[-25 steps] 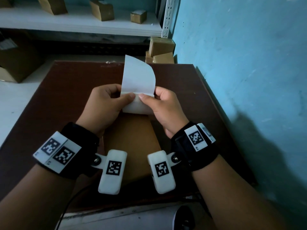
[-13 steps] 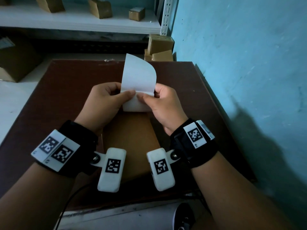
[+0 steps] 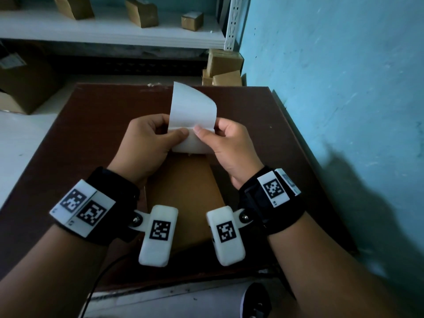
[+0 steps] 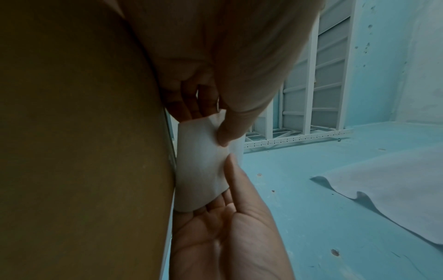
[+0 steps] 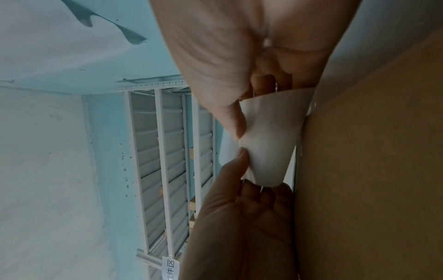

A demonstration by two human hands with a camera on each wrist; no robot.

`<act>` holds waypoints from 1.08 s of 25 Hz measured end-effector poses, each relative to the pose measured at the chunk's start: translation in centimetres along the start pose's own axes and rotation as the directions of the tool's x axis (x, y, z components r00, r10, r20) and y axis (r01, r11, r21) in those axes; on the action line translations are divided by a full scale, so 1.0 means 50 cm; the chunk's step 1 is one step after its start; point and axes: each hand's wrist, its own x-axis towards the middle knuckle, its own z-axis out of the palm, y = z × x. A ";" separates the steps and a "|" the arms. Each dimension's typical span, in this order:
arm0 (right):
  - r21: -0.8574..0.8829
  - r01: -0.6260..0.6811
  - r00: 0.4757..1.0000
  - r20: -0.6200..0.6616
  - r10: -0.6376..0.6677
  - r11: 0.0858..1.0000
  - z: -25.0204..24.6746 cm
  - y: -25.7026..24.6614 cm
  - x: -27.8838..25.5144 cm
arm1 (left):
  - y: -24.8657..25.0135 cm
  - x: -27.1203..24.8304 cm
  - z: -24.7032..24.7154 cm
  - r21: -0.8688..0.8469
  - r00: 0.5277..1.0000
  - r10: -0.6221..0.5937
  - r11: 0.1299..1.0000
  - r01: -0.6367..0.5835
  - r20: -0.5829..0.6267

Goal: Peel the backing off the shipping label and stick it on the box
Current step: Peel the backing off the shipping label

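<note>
Brown table [image 3: 96,125] against the blue wall [image 3: 344,76], shelf [image 3: 110,35] of small cartons behind. Flat cardboard box [image 3: 183,191] lies on the table between the wrists, top face bare, nothing stuck on it yet.

Shipping label [image 3: 191,106] is held above the box's far end, not on it. One ply stands up and curls away; the other folds down toward the person, so the split line runs right at the thumbs.

Left hand [image 3: 146,143] pinches the sheet from the left, thumb on the near face, fingers curled behind. Right hand [image 3: 229,145] pinches from the right the same way. Thumb tips nearly meet at the fold. Which ply is backing and which is label, can't tell from here.

Step in hand, my read: peel is started, not finished.

How to do it well:
- draw the plies apart slowly, low angle, so the label doesn't curl or tear
- hold by edges only, keep fingers off the adhesive
- don't let the free ply fold onto itself
- square it to the box before contact
</note>
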 end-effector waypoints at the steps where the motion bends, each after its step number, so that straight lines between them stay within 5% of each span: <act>1: -0.002 -0.001 1.000 -0.005 0.001 1.000 0.000 0.002 0.001 | -0.002 0.001 0.000 -0.003 1.000 -0.004 1.000 0.004 0.002; 27: 0.015 0.004 1.000 -0.014 -0.003 1.000 0.001 0.009 0.005 | -0.005 0.006 0.002 0.008 1.000 0.028 1.000 -0.028 0.011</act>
